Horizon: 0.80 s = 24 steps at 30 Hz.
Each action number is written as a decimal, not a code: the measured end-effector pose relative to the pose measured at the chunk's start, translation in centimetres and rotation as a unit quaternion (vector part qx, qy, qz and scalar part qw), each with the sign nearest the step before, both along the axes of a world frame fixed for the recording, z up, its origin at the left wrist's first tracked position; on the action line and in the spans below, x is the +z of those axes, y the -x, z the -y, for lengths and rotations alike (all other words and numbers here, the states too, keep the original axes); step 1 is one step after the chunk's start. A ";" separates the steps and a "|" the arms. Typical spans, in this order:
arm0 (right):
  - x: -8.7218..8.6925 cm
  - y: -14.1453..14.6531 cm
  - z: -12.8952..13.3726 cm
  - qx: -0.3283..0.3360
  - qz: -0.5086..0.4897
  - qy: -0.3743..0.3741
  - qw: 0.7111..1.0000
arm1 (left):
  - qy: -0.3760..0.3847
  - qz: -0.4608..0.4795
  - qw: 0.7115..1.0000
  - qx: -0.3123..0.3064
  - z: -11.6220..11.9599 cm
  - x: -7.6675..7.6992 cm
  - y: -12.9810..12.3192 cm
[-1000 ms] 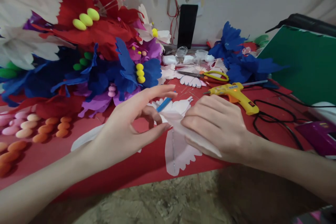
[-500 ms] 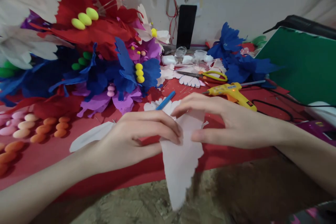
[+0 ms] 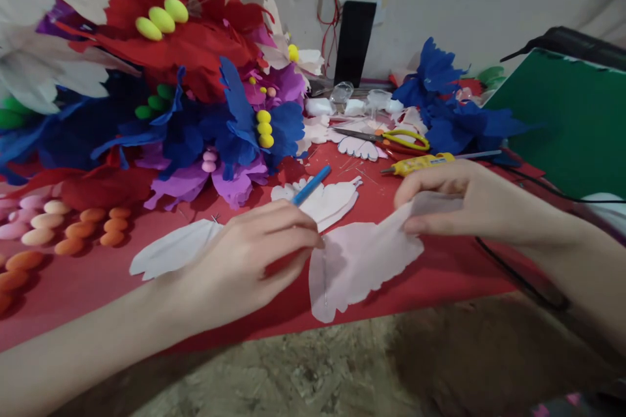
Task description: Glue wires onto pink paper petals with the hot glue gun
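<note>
A thin white petal (image 3: 364,260) with a scalloped edge spreads between my two hands above the red table cover. A fine wire-like line runs down its left side. My right hand (image 3: 474,202) pinches the petal's right end between thumb and fingers. With closed fingertips, my left hand (image 3: 267,254) grips the petal's upper left corner, by the top of that line. Beyond the hands, a blue pen (image 3: 312,185) lies on more white scalloped petals (image 3: 337,202). Another white petal (image 3: 171,247) rests to the left, partly behind my left forearm.
A yellow glue gun (image 3: 420,163) lies behind my right hand, its cable trailing right. Yellow-handled scissors (image 3: 403,139) are farther back. Red, blue and purple flowers (image 3: 195,137) crowd the left. Orange beads (image 3: 81,228) lie at left. A dark phone (image 3: 355,42) leans on the wall.
My right hand has moved right, drawing the petal out sideways from its hanging position. The petals under the pen are now uncovered. My left hand has shifted slightly left.
</note>
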State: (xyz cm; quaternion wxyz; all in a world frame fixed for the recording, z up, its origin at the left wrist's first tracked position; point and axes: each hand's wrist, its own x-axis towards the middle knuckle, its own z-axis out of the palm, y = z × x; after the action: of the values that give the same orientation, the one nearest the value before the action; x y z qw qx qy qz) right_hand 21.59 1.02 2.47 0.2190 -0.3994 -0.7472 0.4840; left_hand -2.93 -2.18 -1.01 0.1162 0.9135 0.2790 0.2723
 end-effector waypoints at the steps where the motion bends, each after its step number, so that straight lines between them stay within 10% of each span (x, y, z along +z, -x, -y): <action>1: -0.1 -0.5 -0.1 -0.020 -0.006 0.024 0.999 | -0.005 -0.026 1.000 -0.013 0.1 -0.3 0.3; 10: -2.4 -1.8 -0.4 -0.149 -0.024 0.169 0.974 | -0.049 -0.083 0.992 -0.078 1.7 -2.6 0.9; 24: -3.3 0.9 0.2 -0.044 0.059 0.263 0.962 | -0.192 0.017 0.980 -0.050 2.1 -2.1 -1.2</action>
State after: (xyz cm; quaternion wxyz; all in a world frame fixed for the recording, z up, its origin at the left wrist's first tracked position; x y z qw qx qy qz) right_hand 20.72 0.77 -0.83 0.0830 -0.5033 -0.5868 0.6289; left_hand -1.76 -4.24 -3.11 -0.0432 0.9268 0.1732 0.3304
